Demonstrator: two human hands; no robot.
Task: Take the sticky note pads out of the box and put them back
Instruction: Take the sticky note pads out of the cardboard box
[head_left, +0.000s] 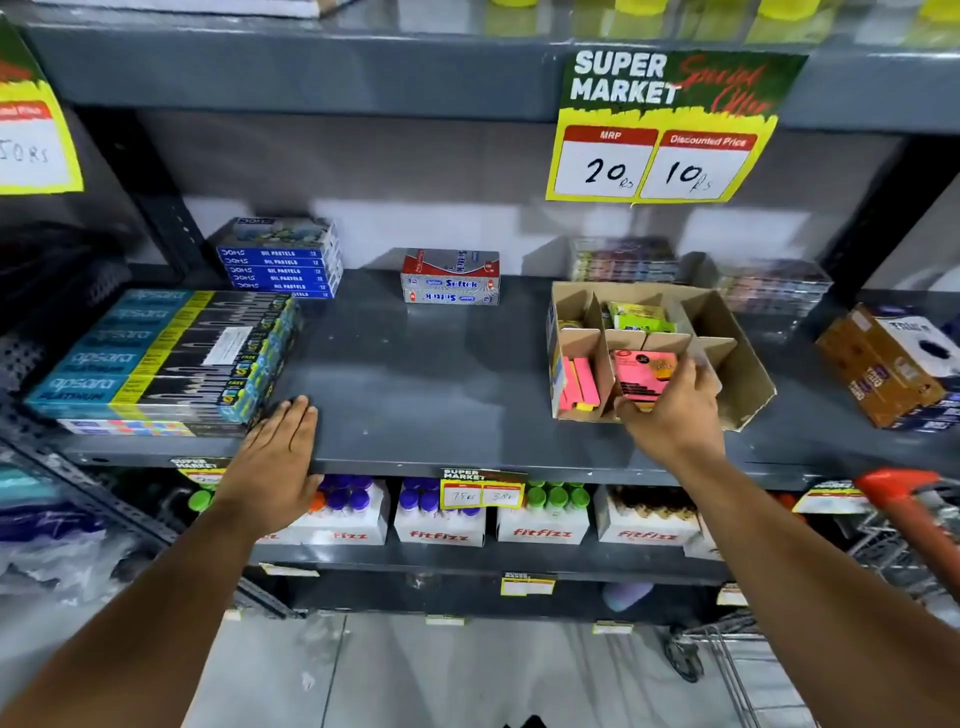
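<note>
A brown cardboard box (737, 358) with dividers stands on the grey shelf (415, 374), right of centre. My right hand (670, 410) grips a pink sticky note pad (641, 374) at the box's front middle compartment. More pink and yellow pads (579, 387) stand in the front left compartment, and green pads (641, 314) sit in a rear one. Flat on the shelf's front edge rests my left hand (275, 457), fingers together and holding nothing.
Stacked pencil boxes (166, 353) lie at the left, blue pastel boxes (280, 260) and a red-grey carton (449, 275) at the back. A brown carton (883, 364) sits far right. A price sign (660, 130) hangs above. An orange trolley handle (904, 504) is at lower right.
</note>
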